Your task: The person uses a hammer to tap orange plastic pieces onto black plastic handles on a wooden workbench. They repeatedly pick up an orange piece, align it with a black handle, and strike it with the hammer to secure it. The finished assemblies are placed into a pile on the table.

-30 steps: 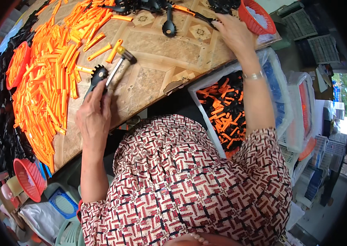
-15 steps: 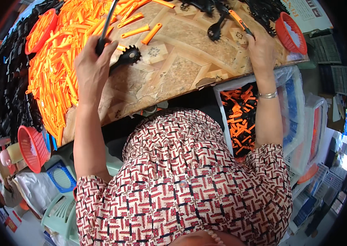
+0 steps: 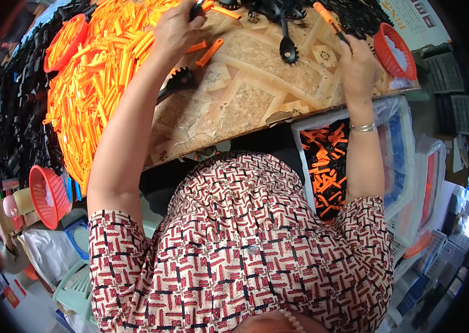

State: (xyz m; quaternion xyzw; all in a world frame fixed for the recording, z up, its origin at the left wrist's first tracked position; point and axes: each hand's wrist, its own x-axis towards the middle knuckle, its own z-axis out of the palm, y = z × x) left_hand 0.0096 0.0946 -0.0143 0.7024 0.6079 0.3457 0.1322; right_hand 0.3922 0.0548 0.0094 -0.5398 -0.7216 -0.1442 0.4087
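Nearest, a patterned shirt (image 3: 245,238) fills the space in front of the table (image 3: 240,108). A red basket (image 3: 37,191) stands off the table's near left corner. Just under the table's near edge, toward the right, a lined crate (image 3: 302,158) holds orange and black pieces (image 3: 326,172); the right forearm, with a metal bracelet (image 3: 363,127) at the wrist, passes above it.

On the table's left half, a black toothed server (image 3: 180,80) lies beneath the left forearm's inner side, with a loose orange handle (image 3: 210,53) a little farther in. The right hand (image 3: 359,72), over the table's right end, grasps an orange-and-black utensil (image 3: 326,15) between thumb and fingers, its orange part pointing away. Close by, at the table's right edge, sits a red bowl-shaped basket (image 3: 379,50) with something white inside.

A heap of orange handles (image 3: 93,105) covers the table's left side. The left hand (image 3: 176,33), above the table's far left part, is clenched on a black piece (image 3: 196,10) (mostly hidden by the fingers, so its kind is unclear). Toward the table's far edge, a second black server (image 3: 288,50) lies near other black utensils (image 3: 273,8).
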